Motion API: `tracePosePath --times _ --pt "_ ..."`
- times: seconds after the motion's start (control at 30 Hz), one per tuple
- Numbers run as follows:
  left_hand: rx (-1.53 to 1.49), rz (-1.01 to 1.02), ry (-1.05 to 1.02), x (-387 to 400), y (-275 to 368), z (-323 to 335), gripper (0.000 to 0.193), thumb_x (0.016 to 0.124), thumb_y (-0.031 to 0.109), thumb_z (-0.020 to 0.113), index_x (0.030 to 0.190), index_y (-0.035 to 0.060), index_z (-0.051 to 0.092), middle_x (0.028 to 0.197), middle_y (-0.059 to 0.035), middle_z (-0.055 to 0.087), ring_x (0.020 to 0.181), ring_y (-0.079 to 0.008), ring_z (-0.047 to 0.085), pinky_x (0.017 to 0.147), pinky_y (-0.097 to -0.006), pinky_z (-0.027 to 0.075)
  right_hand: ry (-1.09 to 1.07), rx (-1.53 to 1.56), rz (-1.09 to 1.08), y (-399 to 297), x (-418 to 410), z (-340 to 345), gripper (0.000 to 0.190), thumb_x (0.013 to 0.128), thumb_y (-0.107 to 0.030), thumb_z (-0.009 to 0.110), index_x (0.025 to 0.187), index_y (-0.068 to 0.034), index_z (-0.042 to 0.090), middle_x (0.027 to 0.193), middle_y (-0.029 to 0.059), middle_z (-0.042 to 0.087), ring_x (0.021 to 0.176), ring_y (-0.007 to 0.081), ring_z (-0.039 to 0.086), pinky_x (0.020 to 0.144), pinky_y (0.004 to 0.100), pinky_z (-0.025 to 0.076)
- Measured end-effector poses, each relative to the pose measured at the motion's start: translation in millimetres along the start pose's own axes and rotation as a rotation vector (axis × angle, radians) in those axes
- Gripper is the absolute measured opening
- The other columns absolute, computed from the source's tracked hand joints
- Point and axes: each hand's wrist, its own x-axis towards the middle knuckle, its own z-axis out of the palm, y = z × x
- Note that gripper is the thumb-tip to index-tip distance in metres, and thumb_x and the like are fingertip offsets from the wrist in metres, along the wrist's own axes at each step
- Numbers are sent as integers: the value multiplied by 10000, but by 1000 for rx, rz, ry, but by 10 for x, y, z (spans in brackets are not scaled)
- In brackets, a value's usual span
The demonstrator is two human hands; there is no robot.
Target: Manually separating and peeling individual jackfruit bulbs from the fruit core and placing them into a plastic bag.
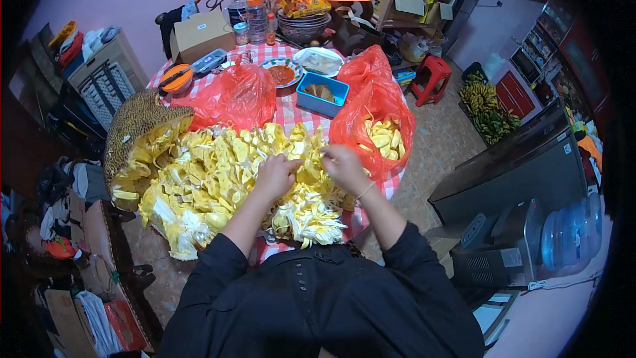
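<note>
Opened yellow jackfruit flesh is spread across the front of a table with a red checked cloth. My left hand rests on the flesh near its middle, fingers bent, a finger pointing right; whether it grips a strand is unclear. Just to its right, my right hand is raised over the flesh's right part, blurred, its fingertips drawn together; what lies between them cannot be made out. Pale fibres are heaped below both hands. A red plastic bag holding yellow jackfruit pods stands right of my right hand.
A large spiky jackfruit rind piece lies at the left. Behind are another red plastic bag, a blue plastic box, a plate of red sauce and an orange-lidded bowl with a knife. A red stool stands beyond the table.
</note>
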Motion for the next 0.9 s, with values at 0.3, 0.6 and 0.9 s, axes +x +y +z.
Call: tracePosePath --times 0.3,0.6,0.9 --pt "136 -118 -245 72 113 -185 344 746 387 587 1071 276 598 953 -60 527 968 -235 498 814 -429 385 -117 -403 -88 -58 -168 489 234 648 -77 628 867 -62 545 839 80 540 812 263 536 669 350 467" --pt "111 -191 -238 115 26 -46 355 758 480 572 1058 292 604 992 -57 526 999 -228 493 814 -447 359 53 -94 -46 228 -451 488 139 674 -48 602 801 -41 546 818 122 561 781 293 558 676 366 463" --pt "94 -184 -238 111 87 -86 349 766 468 565 1064 288 600 997 -63 524 1021 -227 483 842 -465 340 -19 -193 229 198 -331 603 289 671 -194 638 909 -32 618 848 180 616 776 323 589 712 370 477"
